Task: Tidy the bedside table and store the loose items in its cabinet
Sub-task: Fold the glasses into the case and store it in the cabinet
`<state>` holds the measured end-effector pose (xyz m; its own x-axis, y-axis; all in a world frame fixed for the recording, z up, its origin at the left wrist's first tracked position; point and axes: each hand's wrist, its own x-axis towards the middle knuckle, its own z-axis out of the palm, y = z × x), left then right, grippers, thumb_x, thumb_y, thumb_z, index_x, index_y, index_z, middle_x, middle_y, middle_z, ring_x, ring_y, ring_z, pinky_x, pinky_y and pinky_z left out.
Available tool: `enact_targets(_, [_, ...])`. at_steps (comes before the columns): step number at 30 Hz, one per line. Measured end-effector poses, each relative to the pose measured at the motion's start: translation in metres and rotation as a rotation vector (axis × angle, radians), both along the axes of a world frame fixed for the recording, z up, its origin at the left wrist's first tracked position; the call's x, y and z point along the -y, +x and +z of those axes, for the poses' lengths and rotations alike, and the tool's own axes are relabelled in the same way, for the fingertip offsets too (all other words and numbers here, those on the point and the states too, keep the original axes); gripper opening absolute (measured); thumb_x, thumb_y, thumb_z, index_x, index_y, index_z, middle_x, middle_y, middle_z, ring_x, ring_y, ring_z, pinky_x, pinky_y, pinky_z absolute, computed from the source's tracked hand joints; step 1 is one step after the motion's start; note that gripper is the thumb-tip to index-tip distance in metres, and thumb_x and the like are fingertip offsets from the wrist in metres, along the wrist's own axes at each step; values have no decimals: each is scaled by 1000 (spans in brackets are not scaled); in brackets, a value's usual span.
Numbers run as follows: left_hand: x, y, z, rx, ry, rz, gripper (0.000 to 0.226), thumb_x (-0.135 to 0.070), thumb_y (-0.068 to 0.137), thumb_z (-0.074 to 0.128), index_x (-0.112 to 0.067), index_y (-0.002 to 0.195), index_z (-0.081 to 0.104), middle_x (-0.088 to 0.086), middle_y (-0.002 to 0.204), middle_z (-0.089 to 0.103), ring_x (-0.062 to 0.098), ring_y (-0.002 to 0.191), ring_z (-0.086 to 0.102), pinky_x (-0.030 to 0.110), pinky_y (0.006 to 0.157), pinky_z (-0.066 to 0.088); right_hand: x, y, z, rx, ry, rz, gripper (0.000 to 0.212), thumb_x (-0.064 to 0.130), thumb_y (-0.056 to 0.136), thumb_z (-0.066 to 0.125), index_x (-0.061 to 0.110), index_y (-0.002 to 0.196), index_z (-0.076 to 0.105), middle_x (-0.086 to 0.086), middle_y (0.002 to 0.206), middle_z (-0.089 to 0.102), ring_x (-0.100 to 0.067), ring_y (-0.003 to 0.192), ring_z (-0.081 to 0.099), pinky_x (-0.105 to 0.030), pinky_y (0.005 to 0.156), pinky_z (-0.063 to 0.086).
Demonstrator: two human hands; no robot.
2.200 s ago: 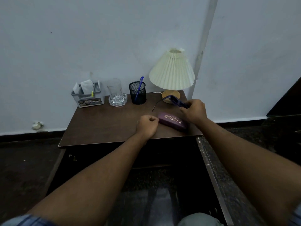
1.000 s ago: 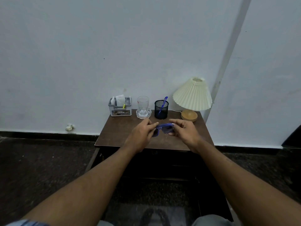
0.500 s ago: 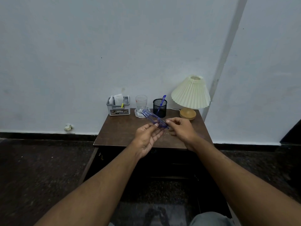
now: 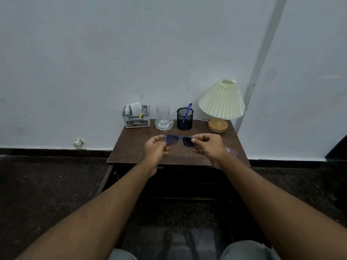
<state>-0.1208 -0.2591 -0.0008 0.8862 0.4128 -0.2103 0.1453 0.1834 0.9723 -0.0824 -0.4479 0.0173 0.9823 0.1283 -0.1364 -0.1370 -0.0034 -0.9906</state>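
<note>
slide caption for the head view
Both hands, left and right, hold blue sunglasses above the bedside table.

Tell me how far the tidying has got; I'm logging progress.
Done: nothing visibly stored. In hand: the left hand and right hand hold the blue tinted glasses over the dark wooden bedside table. Left: glasses and purple case still out.

A pale blue painted wall (image 4: 112, 53) rises behind. At its foot runs a black skirting strip (image 4: 47, 152), with a crumpled white paper scrap (image 4: 78, 142) against it. Dark speckled stone floor (image 4: 47, 184) spreads below.
</note>
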Motion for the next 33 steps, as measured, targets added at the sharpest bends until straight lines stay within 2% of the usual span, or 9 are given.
enact_targets(4, [-20, 7, -19, -12, 130, 8, 10, -8, 96, 60, -6, 103, 67, 5, 78, 67, 12, 64, 62, 15, 54, 54, -11, 18, -23, 29, -131, 0, 17, 0, 90, 70, -10, 104, 71, -17, 90, 70, -19, 76, 66, -18, 58, 57])
enact_targets(7, [-31, 17, -35, -47, 205, 28, 7, -5, 94, 64, -5, 100, 68, 9, 79, 69, 11, 63, 64, 15, 55, 55, -23, 35, -43, 48, -217, -37, 13, -2, 89, 71, -5, 101, 70, -16, 90, 70, -19, 71, 66, -31, 69, 62])
enact_targets(9, [-36, 27, -49, -74, 242, 58, 5, -5, 92, 67, -6, 96, 69, 12, 82, 71, 14, 63, 65, 22, 60, 56, -32, 45, -56, 53, -311, -30, 8, 0, 88, 70, 3, 96, 73, -15, 92, 74, -26, 78, 72, -43, 84, 62])
enact_targets(10, [-38, 32, -55, -91, 255, 78, 4, -7, 91, 68, -7, 94, 70, 13, 83, 72, 16, 65, 66, 27, 66, 58, -37, 48, -61, 56, -357, -27, 7, 2, 88, 71, 7, 91, 74, -13, 91, 76, -28, 83, 74, -44, 86, 61])
enact_targets(13, [-44, 42, -70, -142, 287, 127, 6, -11, 88, 72, -9, 92, 73, 16, 89, 76, 33, 82, 74, 44, 84, 62, -47, 55, -74, 117, -497, -43, 6, 9, 85, 73, 14, 85, 77, -3, 87, 77, -22, 87, 73, -35, 86, 59])
enact_targets(16, [-53, 48, -82, -180, 339, 148, 2, -15, 83, 75, -16, 83, 73, 15, 90, 77, 37, 91, 74, 50, 86, 61, -55, 62, -84, 155, -600, -50, 11, 17, 84, 75, 13, 93, 81, 0, 90, 78, -16, 90, 72, -34, 90, 57])
enact_targets(23, [-64, 51, -88, -225, 482, 135, 14, -18, 78, 76, -22, 66, 70, 8, 79, 77, 30, 82, 76, 45, 82, 63, -62, 64, -96, 155, -634, -53, 9, 19, 84, 75, 16, 90, 81, 3, 88, 78, -15, 90, 72, -32, 93, 55])
enact_targets(28, [-50, 44, -72, -251, 399, 222, 11, -14, 74, 75, -23, 77, 69, 7, 93, 77, 28, 90, 73, 39, 88, 61, -55, 63, -89, 145, -618, -36, 14, 18, 82, 76, 14, 95, 80, 0, 88, 77, -16, 86, 73, -36, 92, 57])
enact_targets(33, [-17, 32, -54, -106, 569, 208, 18, -6, 80, 64, -17, 92, 70, 4, 83, 71, 18, 79, 66, 32, 79, 57, -29, 58, -73, 141, -572, 14, 9, 15, 86, 75, 15, 95, 77, 0, 89, 76, -12, 81, 70, -39, 88, 60])
